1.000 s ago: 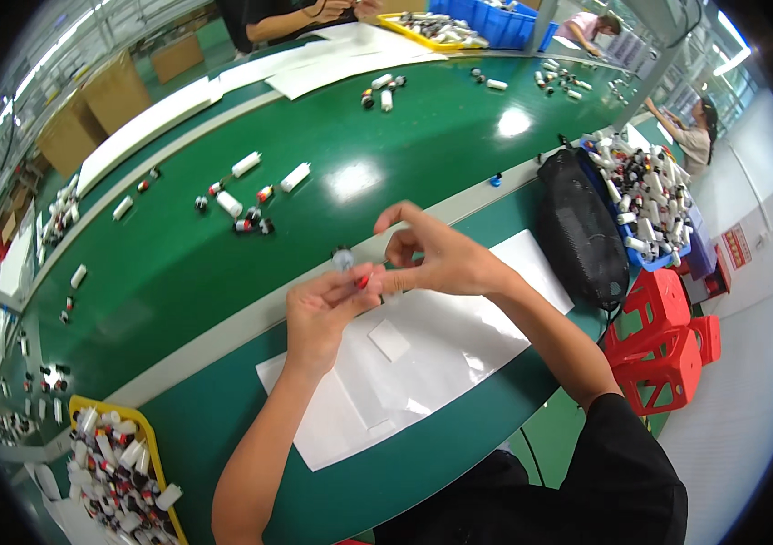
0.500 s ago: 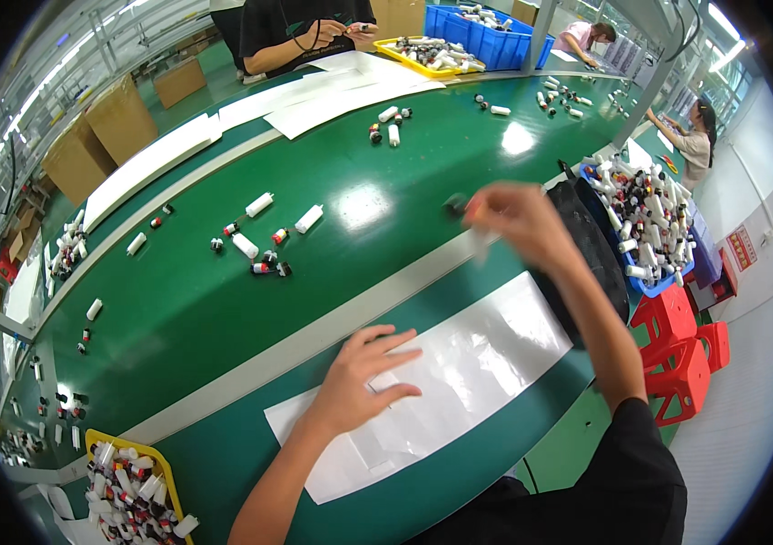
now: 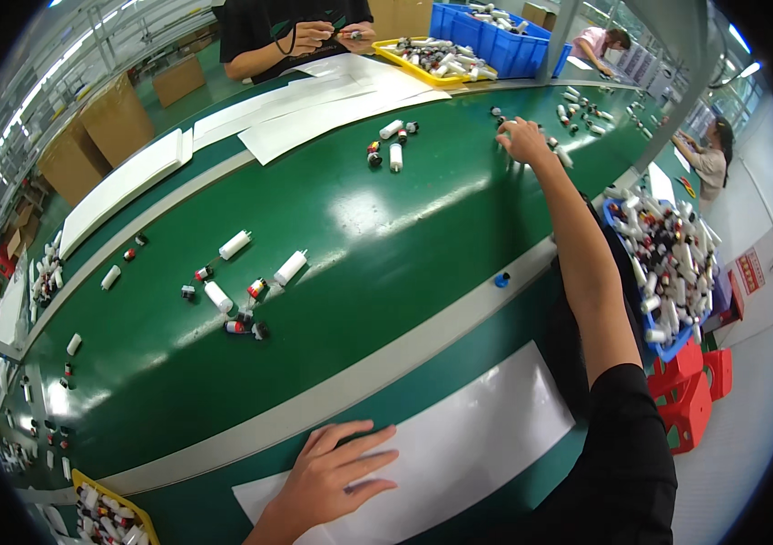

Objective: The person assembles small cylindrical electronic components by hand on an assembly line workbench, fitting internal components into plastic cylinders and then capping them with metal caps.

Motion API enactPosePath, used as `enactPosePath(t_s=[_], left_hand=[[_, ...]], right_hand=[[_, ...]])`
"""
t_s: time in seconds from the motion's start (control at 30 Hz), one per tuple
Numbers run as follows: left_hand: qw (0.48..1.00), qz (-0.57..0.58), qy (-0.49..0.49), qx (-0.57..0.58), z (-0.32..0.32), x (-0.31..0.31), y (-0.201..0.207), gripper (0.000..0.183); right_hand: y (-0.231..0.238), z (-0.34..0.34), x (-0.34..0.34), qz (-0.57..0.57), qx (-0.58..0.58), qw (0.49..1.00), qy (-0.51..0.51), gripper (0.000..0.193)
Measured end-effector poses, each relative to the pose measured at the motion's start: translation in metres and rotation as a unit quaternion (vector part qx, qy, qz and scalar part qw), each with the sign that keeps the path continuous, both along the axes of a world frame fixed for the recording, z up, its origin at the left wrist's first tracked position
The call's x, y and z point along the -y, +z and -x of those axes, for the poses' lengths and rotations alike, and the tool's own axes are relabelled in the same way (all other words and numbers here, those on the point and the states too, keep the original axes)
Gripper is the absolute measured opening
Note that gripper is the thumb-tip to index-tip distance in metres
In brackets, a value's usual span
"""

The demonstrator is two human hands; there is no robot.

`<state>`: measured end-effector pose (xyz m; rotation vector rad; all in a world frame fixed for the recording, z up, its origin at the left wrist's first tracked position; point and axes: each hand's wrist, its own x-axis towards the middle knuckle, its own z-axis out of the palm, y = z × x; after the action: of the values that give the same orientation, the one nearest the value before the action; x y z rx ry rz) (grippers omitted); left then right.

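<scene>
My left hand (image 3: 341, 472) lies with fingers spread on a glossy white sheet (image 3: 459, 436) at the near edge of the green work surface. My right hand (image 3: 524, 143) is stretched far across the green belt (image 3: 359, 300), fingers bent downward among small white and dark cylindrical parts. Its fingertips are partly hidden, so whether they grip a part does not show. A white cylinder (image 3: 563, 157) lies just beside it. On the pale rail, below my right forearm, sits a small blue piece (image 3: 502, 280).
Loose parts (image 3: 217, 297) lie scattered on the belt. A blue crate (image 3: 668, 350) of parts stands at right, by red stools (image 3: 690, 413); a yellow tray (image 3: 137, 511) is at lower left. Opposite, a co-worker (image 3: 291, 41) handles a part behind white sheets (image 3: 314, 104).
My right hand has moved away across the belt, from the rail to the far parts. The blue piece now shows on the rail. My left hand stays spread on the sheet as the view shifts.
</scene>
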<state>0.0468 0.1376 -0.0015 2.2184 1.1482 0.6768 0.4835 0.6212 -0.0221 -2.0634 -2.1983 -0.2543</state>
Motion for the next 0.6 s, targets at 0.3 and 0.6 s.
enactPosePath(t_s=[0.3, 0.6], left_hand=[[1.0, -0.002, 0.001, 0.005, 0.008, 0.01, 0.001, 0.03], [0.975, -0.003, 0.086, 0.204, 0.022, 0.082, 0.017, 0.023]], right_hand=[[0.014, 0.003, 0.001, -0.129, 0.002, 0.99, 0.056, 0.022], [0.126, 0.184, 0.301, 0.0, -0.556, 0.805, 0.208, 0.028]])
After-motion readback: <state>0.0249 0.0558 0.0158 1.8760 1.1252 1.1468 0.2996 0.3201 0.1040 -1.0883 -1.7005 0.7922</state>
